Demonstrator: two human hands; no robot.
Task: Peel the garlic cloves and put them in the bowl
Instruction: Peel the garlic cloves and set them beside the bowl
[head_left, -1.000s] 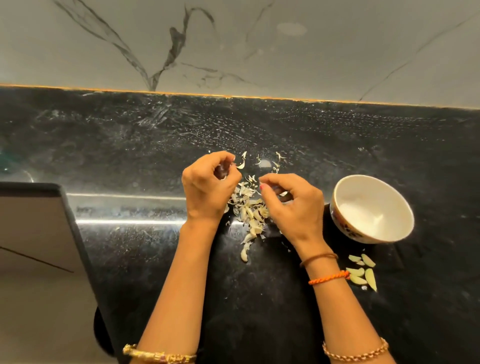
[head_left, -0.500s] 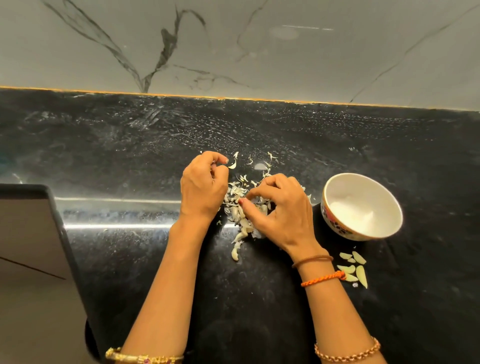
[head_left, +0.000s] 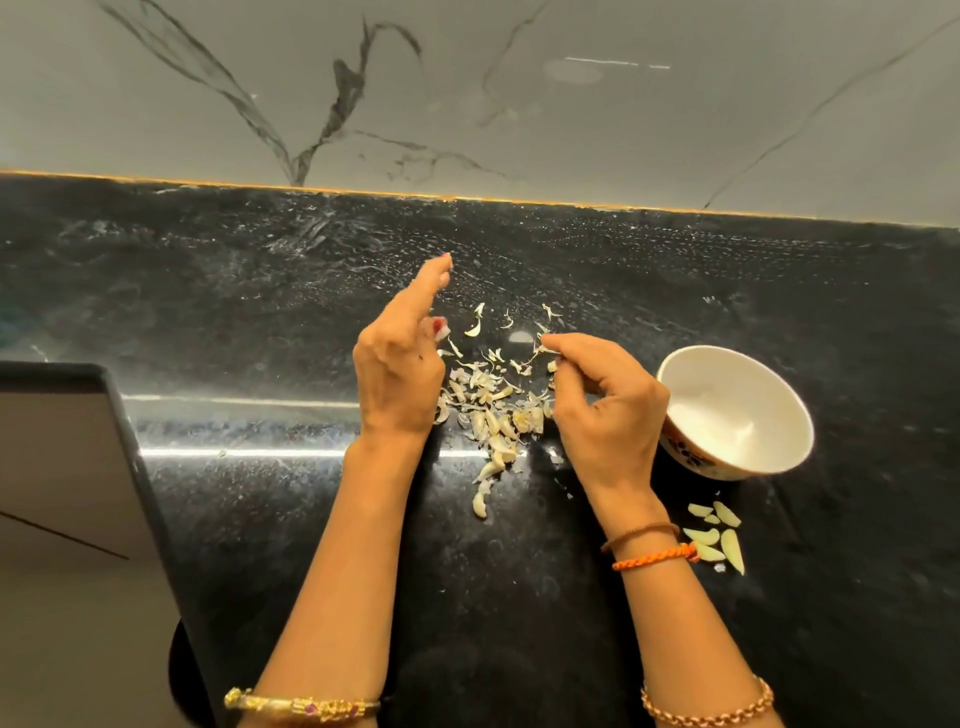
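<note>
A pile of garlic cloves and papery skins (head_left: 493, 410) lies on the black counter (head_left: 208, 291) between my hands. My left hand (head_left: 400, 364) hovers at the pile's left edge, fingers stretched forward and holding nothing. Just right of the pile, my right hand (head_left: 602, 400) has its fingers curled, pinching a small garlic clove (head_left: 552, 366) from which a thin strip of skin trails. The white bowl (head_left: 717, 395) stands tilted just right of that hand; its inside looks empty. Several peeled cloves (head_left: 719, 535) lie on the counter in front of the bowl, by my right wrist.
A grey panel with a dark frame (head_left: 57, 467) juts over the counter's front left. A marble wall (head_left: 467, 93) closes the back. Stray skin flakes (head_left: 475, 325) lie scattered behind the pile.
My left hand's fingers have straightened and now point forward. The right hand has come up out of the pile and shifted right, pinching a small garlic clove.
</note>
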